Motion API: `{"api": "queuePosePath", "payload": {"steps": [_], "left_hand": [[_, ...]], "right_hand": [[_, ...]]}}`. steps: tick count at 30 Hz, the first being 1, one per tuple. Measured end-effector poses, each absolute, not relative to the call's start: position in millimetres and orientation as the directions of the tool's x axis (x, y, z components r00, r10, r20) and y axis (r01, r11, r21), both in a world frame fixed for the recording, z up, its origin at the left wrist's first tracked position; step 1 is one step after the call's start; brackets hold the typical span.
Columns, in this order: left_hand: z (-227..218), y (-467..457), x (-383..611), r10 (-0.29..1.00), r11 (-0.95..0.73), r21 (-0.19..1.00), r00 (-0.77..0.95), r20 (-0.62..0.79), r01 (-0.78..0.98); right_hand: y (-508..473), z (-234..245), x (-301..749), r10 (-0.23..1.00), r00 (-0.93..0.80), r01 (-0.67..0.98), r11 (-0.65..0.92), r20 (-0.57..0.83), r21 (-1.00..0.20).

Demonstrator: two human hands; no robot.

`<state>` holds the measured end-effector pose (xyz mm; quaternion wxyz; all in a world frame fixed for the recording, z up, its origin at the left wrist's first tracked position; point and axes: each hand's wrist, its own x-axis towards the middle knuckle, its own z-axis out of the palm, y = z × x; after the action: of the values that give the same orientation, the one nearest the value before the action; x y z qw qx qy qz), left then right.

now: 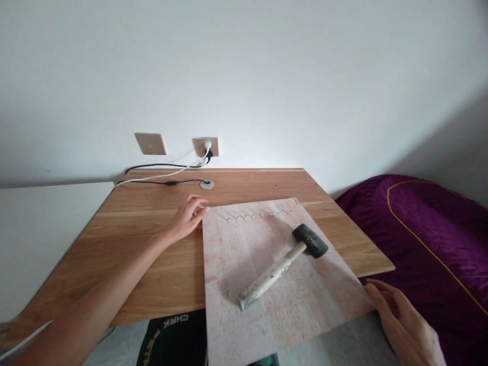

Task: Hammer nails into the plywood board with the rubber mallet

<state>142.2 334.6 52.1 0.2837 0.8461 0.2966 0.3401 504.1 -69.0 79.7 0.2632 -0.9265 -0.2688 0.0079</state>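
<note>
A pale, wood-grained board (244, 264) lies on the wooden desk, its near part sticking out past the desk's front edge. Along its far side stands a row of several small nails (253, 216). A mallet with a black head (310, 241) and a worn, light wooden handle (269, 277) rests diagonally across the board. My left hand (187, 217) holds the board's far left corner, thumb and fingers close together at the edge. At the near right corner, my right hand (406, 320) grips the board with the thumb on top; its other fingers are partly hidden.
The wooden desk (152, 254) meets a white wall with a socket (200, 147) and plugged-in cables. A white panel (49, 229) borders the left side. Purple fabric (419, 244) bulges at the right. Below the front edge is a dark item with lettering (171, 338).
</note>
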Motion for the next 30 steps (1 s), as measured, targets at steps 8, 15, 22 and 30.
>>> {"api": "queuePosePath", "payload": {"steps": [8,15,22,30], "left_hand": [[63.4,345.1,75.5,0.807,-0.589,0.501,0.435,0.399,0.634],[69.5,351.9,44.6,0.86,-0.499,0.458,0.354,0.367,0.736],[79.1,330.9,60.1,0.747,-0.664,0.501,0.476,0.464,0.555],[72.4,324.6,63.9,0.741,-0.649,0.583,0.579,0.34,0.489]], "right_hand": [[-56.2,72.7,440.3,0.639,0.769,0.493,-0.618,-0.026,-0.612],[-42.6,73.9,414.2,0.761,0.64,0.657,-0.468,0.108,-0.591],[13.0,97.7,342.3,0.794,0.214,0.895,0.073,0.569,-0.44],[72.6,114.7,236.3,0.739,-0.359,0.697,0.618,0.57,-0.363]]}}
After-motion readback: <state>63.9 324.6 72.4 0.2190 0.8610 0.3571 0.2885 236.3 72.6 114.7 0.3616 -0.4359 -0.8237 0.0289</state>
